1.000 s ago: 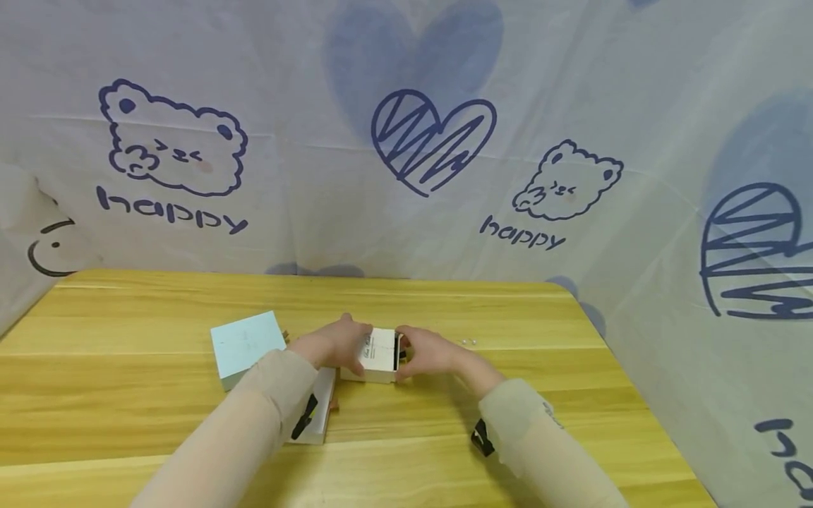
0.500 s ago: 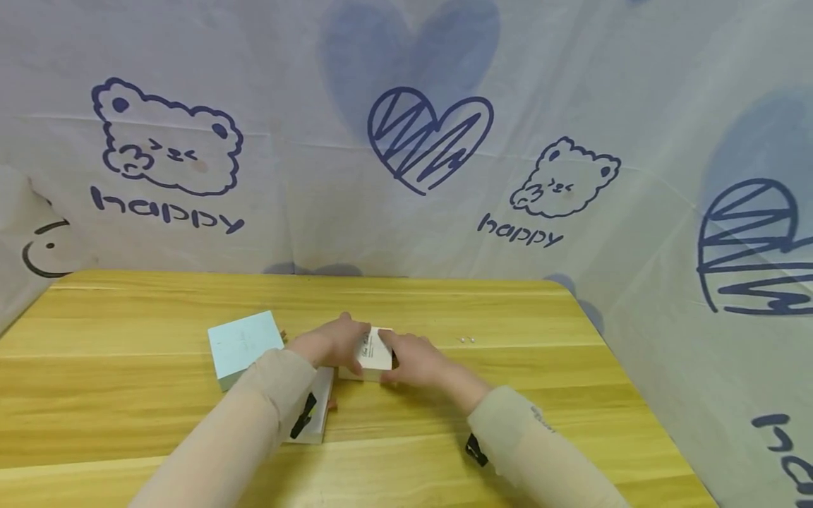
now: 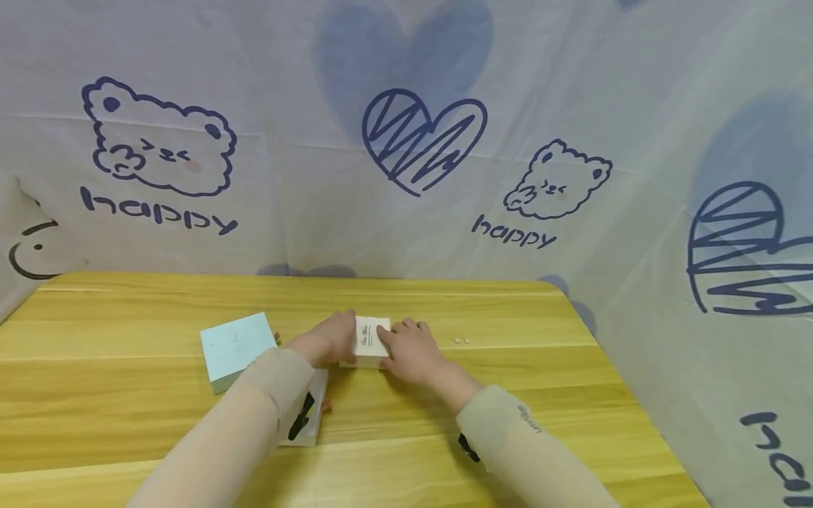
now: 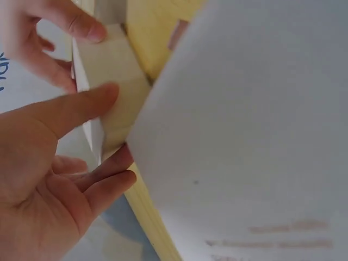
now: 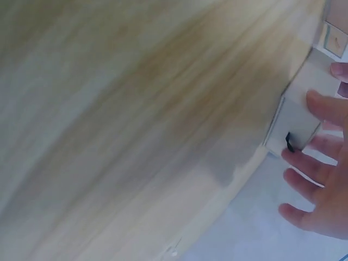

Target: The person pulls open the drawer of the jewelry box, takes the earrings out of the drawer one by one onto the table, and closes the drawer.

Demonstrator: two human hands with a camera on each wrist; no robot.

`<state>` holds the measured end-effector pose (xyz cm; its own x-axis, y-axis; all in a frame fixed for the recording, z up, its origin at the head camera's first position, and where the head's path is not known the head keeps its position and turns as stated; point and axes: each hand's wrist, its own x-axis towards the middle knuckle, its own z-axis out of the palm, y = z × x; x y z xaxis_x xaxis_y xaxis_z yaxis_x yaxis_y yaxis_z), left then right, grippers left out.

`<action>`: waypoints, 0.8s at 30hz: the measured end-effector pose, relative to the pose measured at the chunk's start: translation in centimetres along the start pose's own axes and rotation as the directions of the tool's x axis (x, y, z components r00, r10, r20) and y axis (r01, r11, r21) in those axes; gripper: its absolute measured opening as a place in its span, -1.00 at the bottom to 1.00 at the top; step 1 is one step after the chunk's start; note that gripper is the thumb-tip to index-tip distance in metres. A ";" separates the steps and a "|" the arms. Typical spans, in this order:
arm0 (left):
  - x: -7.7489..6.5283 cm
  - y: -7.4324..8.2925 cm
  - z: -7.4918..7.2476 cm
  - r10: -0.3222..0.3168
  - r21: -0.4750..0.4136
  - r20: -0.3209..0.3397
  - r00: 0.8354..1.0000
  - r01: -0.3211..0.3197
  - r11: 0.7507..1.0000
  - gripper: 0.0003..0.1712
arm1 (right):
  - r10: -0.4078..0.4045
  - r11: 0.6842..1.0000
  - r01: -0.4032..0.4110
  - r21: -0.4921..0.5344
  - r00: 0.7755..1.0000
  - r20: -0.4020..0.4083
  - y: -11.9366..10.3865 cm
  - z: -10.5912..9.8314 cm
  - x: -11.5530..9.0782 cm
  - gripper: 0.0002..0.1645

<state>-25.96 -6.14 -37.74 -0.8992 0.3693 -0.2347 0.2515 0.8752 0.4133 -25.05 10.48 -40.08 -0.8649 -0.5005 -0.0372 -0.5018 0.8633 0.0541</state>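
A small white box [image 3: 370, 340] with dark lettering on its lid stands on the table between both hands. My left hand [image 3: 332, 339] grips its left end, with the thumb on the near side in the left wrist view. At the other end, my right hand [image 3: 414, 354] holds the box with its thumb on the near side. In the right wrist view, a black ribbon tab [image 5: 289, 142] sticks out of the box's end face, close to a fingertip of that hand. The box's inside is hidden.
A light blue box [image 3: 238, 346] stands at the left. Partly under my left forearm lies a flat white box [image 3: 313, 418] with a brown tab [image 3: 327, 406]. Two tiny shiny pieces [image 3: 461, 341] lie right of my right hand. A printed curtain [image 3: 413, 233] hangs behind the table.
My right hand has moved left against the small white box, and the dark gap at its right end is gone from view. Box and hands have shifted slightly toward the back.
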 end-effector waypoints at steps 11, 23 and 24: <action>0.3 -0.9 0.0 0.074 0.017 -0.039 0.997 -0.073 0.997 -0.73 | 0.023 0.997 -0.024 -0.074 1.000 -0.019 0.6 -0.1 0.7 -0.31; 0.4 -0.9 -0.3 0.083 -0.026 0.073 0.994 -0.081 0.996 -0.28 | 0.014 0.997 -0.014 -0.074 1.000 0.000 1.6 -0.1 1.6 -0.31; 0.3 -0.9 -0.4 0.085 -0.032 0.083 0.993 -0.083 0.996 -0.31 | 0.013 0.997 -0.013 -0.073 1.000 0.003 1.7 -0.1 1.7 -0.31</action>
<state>-26.62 -6.91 -37.77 -0.8415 0.4674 -0.2711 0.3135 0.8310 0.4595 -27.34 11.12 -39.95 -0.8716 -0.4886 -0.0391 -0.4893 0.8628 0.1273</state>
